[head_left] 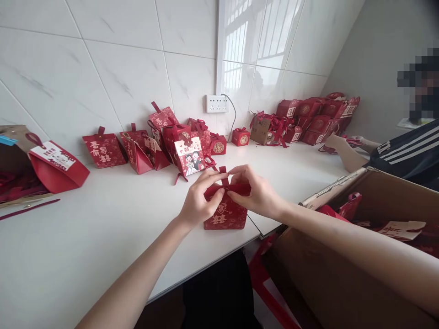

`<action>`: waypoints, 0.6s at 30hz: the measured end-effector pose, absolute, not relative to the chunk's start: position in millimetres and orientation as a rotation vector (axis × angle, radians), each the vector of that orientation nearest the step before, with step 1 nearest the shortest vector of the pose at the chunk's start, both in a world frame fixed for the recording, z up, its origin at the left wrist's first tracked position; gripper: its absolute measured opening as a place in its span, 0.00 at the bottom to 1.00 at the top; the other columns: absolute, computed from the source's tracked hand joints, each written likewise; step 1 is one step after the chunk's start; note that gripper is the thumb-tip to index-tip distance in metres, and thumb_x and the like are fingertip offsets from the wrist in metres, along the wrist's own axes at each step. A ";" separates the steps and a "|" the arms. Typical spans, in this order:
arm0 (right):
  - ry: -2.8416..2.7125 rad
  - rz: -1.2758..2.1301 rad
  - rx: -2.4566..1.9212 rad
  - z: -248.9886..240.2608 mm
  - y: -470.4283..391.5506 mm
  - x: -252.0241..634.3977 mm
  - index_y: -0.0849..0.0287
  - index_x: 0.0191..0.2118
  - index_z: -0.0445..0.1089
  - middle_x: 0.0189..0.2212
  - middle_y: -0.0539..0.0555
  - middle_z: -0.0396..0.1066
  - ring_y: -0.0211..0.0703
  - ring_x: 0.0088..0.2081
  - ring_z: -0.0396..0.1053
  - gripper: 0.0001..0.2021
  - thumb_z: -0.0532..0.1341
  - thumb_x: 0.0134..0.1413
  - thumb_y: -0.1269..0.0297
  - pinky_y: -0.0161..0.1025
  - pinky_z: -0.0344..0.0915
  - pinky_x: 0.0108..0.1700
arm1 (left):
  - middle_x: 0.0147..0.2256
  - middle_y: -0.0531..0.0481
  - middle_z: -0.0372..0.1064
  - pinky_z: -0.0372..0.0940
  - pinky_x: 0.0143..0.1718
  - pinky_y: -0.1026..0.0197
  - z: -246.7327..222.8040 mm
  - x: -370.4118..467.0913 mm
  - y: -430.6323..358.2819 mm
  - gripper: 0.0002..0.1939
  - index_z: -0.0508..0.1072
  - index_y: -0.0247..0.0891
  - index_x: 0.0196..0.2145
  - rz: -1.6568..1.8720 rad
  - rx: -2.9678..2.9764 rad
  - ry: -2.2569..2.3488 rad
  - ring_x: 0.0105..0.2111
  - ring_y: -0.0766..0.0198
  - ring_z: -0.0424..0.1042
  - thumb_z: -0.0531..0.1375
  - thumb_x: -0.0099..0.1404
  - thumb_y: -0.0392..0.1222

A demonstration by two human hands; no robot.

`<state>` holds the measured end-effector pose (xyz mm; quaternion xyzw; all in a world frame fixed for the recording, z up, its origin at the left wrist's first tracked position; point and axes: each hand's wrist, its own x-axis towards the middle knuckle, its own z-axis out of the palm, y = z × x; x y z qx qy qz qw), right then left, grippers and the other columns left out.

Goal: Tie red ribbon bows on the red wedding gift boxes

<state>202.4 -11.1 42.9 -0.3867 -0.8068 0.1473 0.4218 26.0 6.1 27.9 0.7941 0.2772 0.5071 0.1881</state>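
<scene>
A red gift box (224, 217) with pale lettering stands upright near the table's front edge. My left hand (202, 196) pinches its top edge from the left, thumb on the front face. From the right, my right hand (255, 189) pinches the same edge, the two thumbs close together below the dark red ribbon loop (223, 176). The loop rises between my fingers, and a small fastener shows at its base. Just behind my hands stands a box with a cartoon couple (192, 156) on a white and red front.
Red boxes (104, 151) line the wall, with stacked ones (318, 123) at the back right. An open carton (15, 155) is at far left. A large carton (291, 269) holding red pieces stands front right. A person in a striped dark sleeve (404, 151) works beyond it.
</scene>
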 end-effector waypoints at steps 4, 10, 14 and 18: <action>-2.008 0.438 -0.990 42.6 -12.8 202.2 0.55 0.45 0.54 0.29 0.47 0.63 0.34 0.28 0.64 0.16 0.57 0.51 0.68 0.34 0.65 0.31 | 0.42 0.48 0.67 0.68 0.42 0.61 27.2 27.7 5.6 0.15 0.71 0.40 0.46 1.446 2.212 0.758 0.42 0.62 0.68 0.54 0.61 0.35; -1.969 0.494 -1.069 45.4 -12.6 202.0 0.57 0.40 0.63 0.29 0.49 0.69 0.36 0.30 0.67 0.09 0.58 0.51 0.66 0.35 0.65 0.33 | 0.42 0.48 0.67 0.67 0.43 0.61 26.5 27.6 6.1 0.15 0.71 0.41 0.46 1.470 2.211 0.766 0.44 0.62 0.68 0.54 0.62 0.35; -2.052 0.411 -1.045 46.9 -12.3 203.0 0.59 0.36 0.68 0.31 0.50 0.72 0.36 0.29 0.67 0.05 0.57 0.53 0.67 0.33 0.64 0.33 | 0.42 0.49 0.67 0.66 0.46 0.59 26.0 26.1 6.0 0.15 0.72 0.42 0.46 1.468 2.241 0.788 0.43 0.62 0.68 0.54 0.62 0.35; -2.105 0.329 -0.998 47.1 -12.6 203.8 0.59 0.36 0.68 0.30 0.51 0.71 0.35 0.29 0.67 0.05 0.55 0.55 0.68 0.32 0.63 0.32 | 0.43 0.48 0.67 0.65 0.47 0.58 26.1 24.9 5.2 0.15 0.71 0.42 0.46 1.434 2.232 0.743 0.44 0.61 0.68 0.53 0.63 0.36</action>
